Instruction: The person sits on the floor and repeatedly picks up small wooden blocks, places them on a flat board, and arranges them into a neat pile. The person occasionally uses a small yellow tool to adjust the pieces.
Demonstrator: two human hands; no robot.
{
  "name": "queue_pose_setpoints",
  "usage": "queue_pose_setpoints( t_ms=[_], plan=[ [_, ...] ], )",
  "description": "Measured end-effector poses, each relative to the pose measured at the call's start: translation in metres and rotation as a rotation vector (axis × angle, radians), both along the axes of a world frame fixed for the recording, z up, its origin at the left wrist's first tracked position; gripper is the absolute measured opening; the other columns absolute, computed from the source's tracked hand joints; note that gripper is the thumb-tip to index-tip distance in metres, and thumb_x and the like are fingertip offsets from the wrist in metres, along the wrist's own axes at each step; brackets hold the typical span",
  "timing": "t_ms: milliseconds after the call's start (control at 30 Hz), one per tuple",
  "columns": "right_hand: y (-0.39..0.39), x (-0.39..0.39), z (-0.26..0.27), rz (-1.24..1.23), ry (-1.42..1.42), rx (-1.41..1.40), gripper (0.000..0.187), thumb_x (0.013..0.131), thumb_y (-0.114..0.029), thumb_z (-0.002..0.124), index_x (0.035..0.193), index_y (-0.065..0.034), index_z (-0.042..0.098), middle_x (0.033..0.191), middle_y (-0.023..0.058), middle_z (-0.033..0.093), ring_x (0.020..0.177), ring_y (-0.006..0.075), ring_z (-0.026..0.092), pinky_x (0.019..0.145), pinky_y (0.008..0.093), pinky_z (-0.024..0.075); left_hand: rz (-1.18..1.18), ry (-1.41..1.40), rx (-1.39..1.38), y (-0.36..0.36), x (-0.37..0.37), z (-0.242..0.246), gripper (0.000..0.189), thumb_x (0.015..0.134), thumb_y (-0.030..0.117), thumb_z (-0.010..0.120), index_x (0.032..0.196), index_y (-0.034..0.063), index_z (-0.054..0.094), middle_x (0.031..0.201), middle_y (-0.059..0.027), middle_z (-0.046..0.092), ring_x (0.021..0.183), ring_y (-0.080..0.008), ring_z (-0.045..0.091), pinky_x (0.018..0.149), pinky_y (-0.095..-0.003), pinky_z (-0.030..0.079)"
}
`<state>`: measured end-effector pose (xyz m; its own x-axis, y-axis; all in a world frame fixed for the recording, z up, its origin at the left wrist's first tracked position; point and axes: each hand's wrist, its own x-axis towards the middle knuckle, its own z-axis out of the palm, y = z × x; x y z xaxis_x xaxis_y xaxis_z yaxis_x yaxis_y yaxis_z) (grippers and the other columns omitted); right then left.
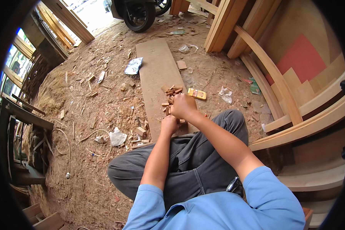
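Note:
I sit cross-legged before a long flat wooden board lying on the ground. A heap of small reddish-brown wooden blocks rests on the board's near half. My right hand is curled into a fist over the near side of this heap. Close in front of it, nearer my body, my left hand is also curled, low over the board's near end. Both hands almost touch. The backs of the hands hide the fingertips, so anything between them cannot be made out. A yellow packet lies just right of the board.
Wood shavings and offcuts cover the ground. A blue-and-white pouch touches the board's left edge. Wooden frames lean at the right. A cable trails at the left beside a dark metal stand. A motorbike wheel stands beyond.

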<state>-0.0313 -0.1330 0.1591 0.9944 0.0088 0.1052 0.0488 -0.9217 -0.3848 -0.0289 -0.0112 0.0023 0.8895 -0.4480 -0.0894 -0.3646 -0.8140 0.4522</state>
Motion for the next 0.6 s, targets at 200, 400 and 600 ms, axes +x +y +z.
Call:
queue_pose_setpoints(
  t_ms=[200,400,600],
  plan=[
    [0.0028,0.0032,-0.0030,0.002,0.005,0.015,0.023,0.069,-0.018,0.066,0.080,-0.0007,0.076,0.083,0.0246,0.073,0.078,0.0383,0.074,0.071,0.0446,0.0609,0.007,-0.031,-0.029,-0.0042,-0.0041,0.0046,0.024,0.073,0.024,0.082,0.092,0.0119,0.074,0.098,-0.0122,0.074,0.093,-0.0319,0.071,0.080,-0.0453,0.057],
    [0.0057,-0.0008,-0.0028,-0.059,0.024,0.022,0.024,0.068,-0.020,0.065,0.084,-0.0058,0.077,0.086,0.0209,0.074,0.083,0.0362,0.074,0.075,0.0452,0.0605,0.036,-0.040,-0.010,-0.0063,-0.0048,0.0070,0.020,0.075,0.023,0.079,0.091,0.0113,0.074,0.098,-0.0129,0.074,0.093,-0.0324,0.071,0.080,-0.0456,0.057],
    [0.0066,-0.0039,-0.0045,-0.054,0.006,-0.016,0.023,0.070,-0.020,0.064,0.084,-0.0080,0.078,0.085,0.0217,0.073,0.081,0.0373,0.073,0.072,0.0470,0.0602,0.041,-0.003,-0.052,-0.0049,-0.0060,0.0075,0.011,0.076,0.016,0.072,0.085,0.0112,0.074,0.094,-0.0122,0.073,0.091,-0.0318,0.071,0.078,-0.0459,0.057]
  ],
)
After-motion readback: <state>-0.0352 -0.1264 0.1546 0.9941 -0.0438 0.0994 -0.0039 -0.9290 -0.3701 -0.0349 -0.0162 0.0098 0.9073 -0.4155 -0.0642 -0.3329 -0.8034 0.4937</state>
